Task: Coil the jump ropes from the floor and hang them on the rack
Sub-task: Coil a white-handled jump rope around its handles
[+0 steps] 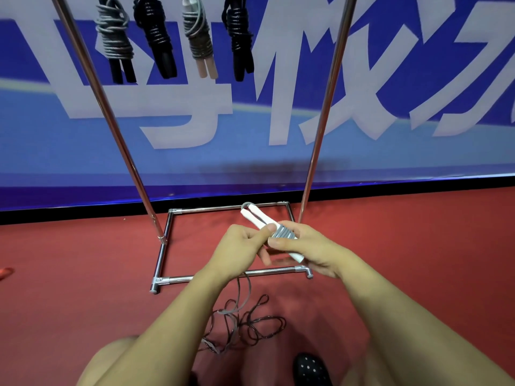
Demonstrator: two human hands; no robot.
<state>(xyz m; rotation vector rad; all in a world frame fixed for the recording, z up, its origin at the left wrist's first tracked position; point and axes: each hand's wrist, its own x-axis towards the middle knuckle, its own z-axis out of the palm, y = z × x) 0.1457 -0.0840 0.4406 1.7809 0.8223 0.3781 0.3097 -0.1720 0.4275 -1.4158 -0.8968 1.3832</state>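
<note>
1. White smooth handles [260, 222], paired, gripped in our right hand [303, 246]; grey cord [283, 234] wound round them.
2. Our left hand [242, 243] pinches the cord.
3. Loose cord [245, 321] tangles on red floor [83, 274].
4. Four coiled ropes [172, 37] hang from the chrome rack [117, 129].

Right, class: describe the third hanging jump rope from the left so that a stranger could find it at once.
Start at the metal rack before the blue banner. Four coiled ropes hang from its top; take the third from the left. Only it has pale pinkish handles; its neighbours' are black.
</note>
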